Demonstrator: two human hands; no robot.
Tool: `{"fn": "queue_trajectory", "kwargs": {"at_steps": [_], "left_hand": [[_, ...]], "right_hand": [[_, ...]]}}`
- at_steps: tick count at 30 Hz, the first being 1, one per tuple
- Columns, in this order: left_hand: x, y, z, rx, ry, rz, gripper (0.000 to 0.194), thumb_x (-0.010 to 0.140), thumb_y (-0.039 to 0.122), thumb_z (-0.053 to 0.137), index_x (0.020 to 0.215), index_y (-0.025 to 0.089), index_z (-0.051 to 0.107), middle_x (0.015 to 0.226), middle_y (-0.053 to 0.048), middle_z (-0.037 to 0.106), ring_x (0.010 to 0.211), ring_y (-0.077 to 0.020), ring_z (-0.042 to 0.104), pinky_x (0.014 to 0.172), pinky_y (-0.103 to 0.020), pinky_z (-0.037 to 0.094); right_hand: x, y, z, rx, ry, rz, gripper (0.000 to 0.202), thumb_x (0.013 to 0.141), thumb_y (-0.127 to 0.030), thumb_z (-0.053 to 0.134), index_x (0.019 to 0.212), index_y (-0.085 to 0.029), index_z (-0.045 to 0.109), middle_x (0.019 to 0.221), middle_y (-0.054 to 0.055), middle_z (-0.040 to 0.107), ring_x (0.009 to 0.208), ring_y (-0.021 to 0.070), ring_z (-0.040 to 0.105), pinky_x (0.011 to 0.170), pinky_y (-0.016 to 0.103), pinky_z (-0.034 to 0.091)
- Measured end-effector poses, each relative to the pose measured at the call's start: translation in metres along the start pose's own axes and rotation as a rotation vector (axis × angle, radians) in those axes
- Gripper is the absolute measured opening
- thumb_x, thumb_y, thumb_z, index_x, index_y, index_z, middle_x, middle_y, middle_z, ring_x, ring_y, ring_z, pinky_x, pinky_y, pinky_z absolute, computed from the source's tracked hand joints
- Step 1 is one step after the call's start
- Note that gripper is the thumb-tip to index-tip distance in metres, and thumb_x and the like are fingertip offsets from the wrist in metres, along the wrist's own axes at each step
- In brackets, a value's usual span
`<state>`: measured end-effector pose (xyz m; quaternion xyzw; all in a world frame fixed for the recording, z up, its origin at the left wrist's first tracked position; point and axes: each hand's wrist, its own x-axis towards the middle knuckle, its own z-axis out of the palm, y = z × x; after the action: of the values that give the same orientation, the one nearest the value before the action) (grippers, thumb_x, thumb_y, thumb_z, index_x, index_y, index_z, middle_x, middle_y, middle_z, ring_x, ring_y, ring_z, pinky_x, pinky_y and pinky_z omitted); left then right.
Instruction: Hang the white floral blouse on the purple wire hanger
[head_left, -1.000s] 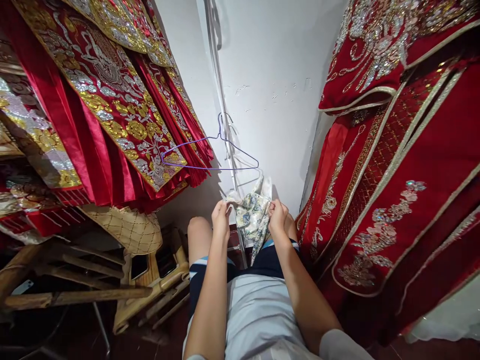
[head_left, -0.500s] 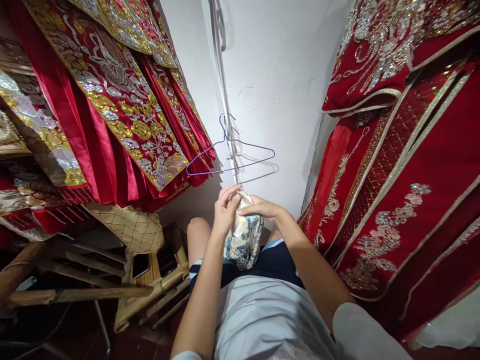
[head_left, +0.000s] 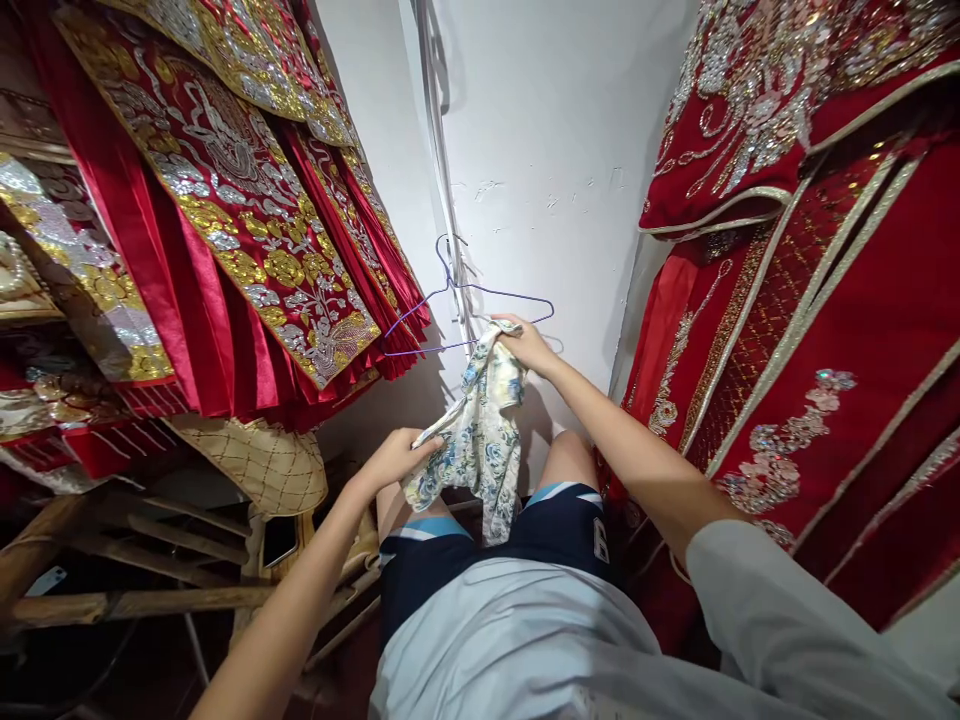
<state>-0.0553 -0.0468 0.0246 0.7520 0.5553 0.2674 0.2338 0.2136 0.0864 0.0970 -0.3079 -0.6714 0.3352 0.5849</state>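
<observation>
A white garment with a blue and yellow floral print (head_left: pixel 480 430) hangs loosely between my two hands, above my lap. My right hand (head_left: pixel 523 342) grips its upper end, just in front of the lower bar of a purple wire hanger (head_left: pixel 501 294). Lower down and to the left, my left hand (head_left: pixel 401 458) pinches the garment's left edge, pulling that edge out in a slanting line. The hanger hangs from a pole by the wall with nothing on it. Folds hide the exact kind of garment.
Red embroidered costumes (head_left: pixel 262 230) hang on the left, and more red beaded garments (head_left: pixel 780 400) on the right. At lower left stands a wooden chair (head_left: pixel 150 600), with a phone (head_left: pixel 279 538) lying on a wooden surface beside it. A white wall (head_left: pixel 555 130) rises ahead.
The bunched garment is now unfolded and hangs down. My left hand has moved left and down with its edge; my right hand has risen toward the hanger.
</observation>
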Motion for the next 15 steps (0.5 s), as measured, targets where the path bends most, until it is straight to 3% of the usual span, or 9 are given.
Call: {"fn": "queue_trajectory", "kwargs": {"at_steps": [3,6,11,15], "left_hand": [[0.005,0.01,-0.029,0.156,0.022,0.074,0.049,0.088,0.059,0.049,0.061,0.018,0.048,0.057,0.001,0.045,0.06,-0.0142,0.041,0.057,-0.025,0.029],[0.01,0.014,-0.051,0.293,0.095,0.117,0.042,0.091,0.052,0.044,0.065,0.02,0.047,0.059,0.0,0.05,0.06,-0.0161,0.045,0.059,-0.026,0.03],[0.023,0.003,-0.086,0.478,0.237,0.026,0.024,0.088,0.035,0.044,0.07,0.021,0.053,0.072,-0.007,0.066,0.069,-0.0223,0.056,0.065,-0.029,0.035],[0.04,0.003,-0.104,0.397,0.476,-0.026,0.027,0.093,0.035,0.038,0.082,0.02,0.057,0.087,-0.011,0.07,0.084,-0.0247,0.06,0.075,-0.028,0.041]], "right_hand": [[0.009,0.024,0.021,-0.089,-0.028,0.098,0.018,0.07,-0.029,0.056,0.08,-0.017,0.064,0.079,0.001,0.067,0.074,0.0156,0.057,0.072,0.026,0.044],[0.014,0.034,0.02,-0.142,0.041,0.108,0.014,0.071,-0.03,0.054,0.071,-0.018,0.06,0.07,-0.001,0.062,0.068,0.0153,0.053,0.068,0.026,0.041],[0.022,0.019,-0.005,-0.23,0.117,0.098,0.02,0.068,-0.03,0.062,0.055,-0.02,0.05,0.057,-0.003,0.05,0.062,0.0137,0.045,0.062,0.025,0.036],[0.02,0.006,-0.009,-0.269,0.109,0.076,0.031,0.066,-0.028,0.067,0.048,-0.022,0.042,0.049,-0.005,0.039,0.059,0.0124,0.038,0.057,0.025,0.032]]}}
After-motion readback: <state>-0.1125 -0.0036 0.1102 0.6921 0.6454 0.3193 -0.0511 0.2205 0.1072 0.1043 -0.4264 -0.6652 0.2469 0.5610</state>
